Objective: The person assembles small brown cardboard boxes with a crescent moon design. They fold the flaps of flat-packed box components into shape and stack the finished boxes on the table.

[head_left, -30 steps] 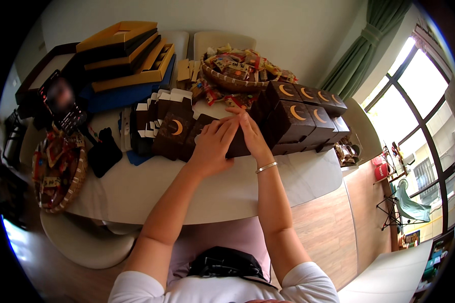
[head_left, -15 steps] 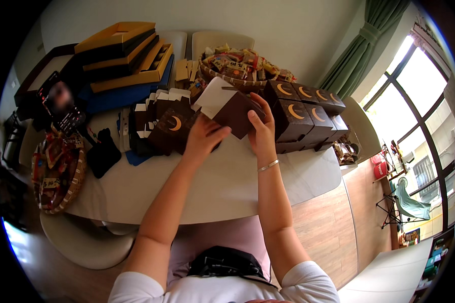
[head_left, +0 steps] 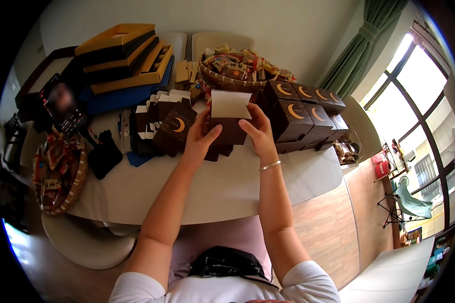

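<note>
Between my two hands is a dark brown cardboard box [head_left: 228, 132], its flap raised so the white inside faces me. My left hand [head_left: 201, 137] grips its left side, thumb at the front. On the opposite side my right hand [head_left: 258, 130] grips it the same way. Flat unfolded boxes [head_left: 171, 126], brown with white edges and a golden crescent moon on one, lie just left of my left hand. Folded boxes [head_left: 293, 121] with crescent moons stand stacked to the right of my right hand.
A wicker basket [head_left: 232, 81] of wrapped snacks stands at the back, and another basket [head_left: 60, 174] at the left edge. Yellow and black box trays [head_left: 119, 60] are piled at back left. Nearby are a phone [head_left: 60, 103] and a black pouch [head_left: 104, 154] on the white table [head_left: 212, 194].
The box has turned from a tilted position to face me squarely, its white flap now level across the top. My hands have shifted to matching grips on its two sides.
</note>
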Tool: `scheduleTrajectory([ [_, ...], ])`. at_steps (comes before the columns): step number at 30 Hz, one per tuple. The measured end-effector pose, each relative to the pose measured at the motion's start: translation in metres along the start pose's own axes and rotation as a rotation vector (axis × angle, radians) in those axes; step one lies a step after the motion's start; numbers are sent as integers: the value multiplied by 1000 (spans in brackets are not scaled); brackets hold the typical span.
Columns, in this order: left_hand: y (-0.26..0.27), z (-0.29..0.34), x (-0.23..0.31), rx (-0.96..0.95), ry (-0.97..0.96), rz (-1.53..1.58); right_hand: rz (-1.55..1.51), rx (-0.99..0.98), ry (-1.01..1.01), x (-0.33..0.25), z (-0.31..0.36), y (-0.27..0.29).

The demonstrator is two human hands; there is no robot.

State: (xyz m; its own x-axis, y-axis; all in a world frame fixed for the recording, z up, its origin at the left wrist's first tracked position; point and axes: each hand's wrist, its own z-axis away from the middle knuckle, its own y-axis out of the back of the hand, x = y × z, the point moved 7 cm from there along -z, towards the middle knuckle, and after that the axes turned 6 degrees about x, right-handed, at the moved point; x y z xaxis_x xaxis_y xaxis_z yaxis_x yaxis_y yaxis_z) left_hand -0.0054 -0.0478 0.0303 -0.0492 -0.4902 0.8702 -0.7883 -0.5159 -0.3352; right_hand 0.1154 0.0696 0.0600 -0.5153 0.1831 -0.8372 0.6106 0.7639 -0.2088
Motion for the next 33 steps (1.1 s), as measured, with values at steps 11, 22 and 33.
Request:
scheduleTrajectory([
  [11,-13,6,7,-126,-155,-251,-270,77,-108,-1,1,10],
  [22,-36,20,28,-263,-429,-386,-45,204,95,-13,2,25],
  [33,-26,15,23,-214,-360,-441,29,108,-134,1,0,14],
])
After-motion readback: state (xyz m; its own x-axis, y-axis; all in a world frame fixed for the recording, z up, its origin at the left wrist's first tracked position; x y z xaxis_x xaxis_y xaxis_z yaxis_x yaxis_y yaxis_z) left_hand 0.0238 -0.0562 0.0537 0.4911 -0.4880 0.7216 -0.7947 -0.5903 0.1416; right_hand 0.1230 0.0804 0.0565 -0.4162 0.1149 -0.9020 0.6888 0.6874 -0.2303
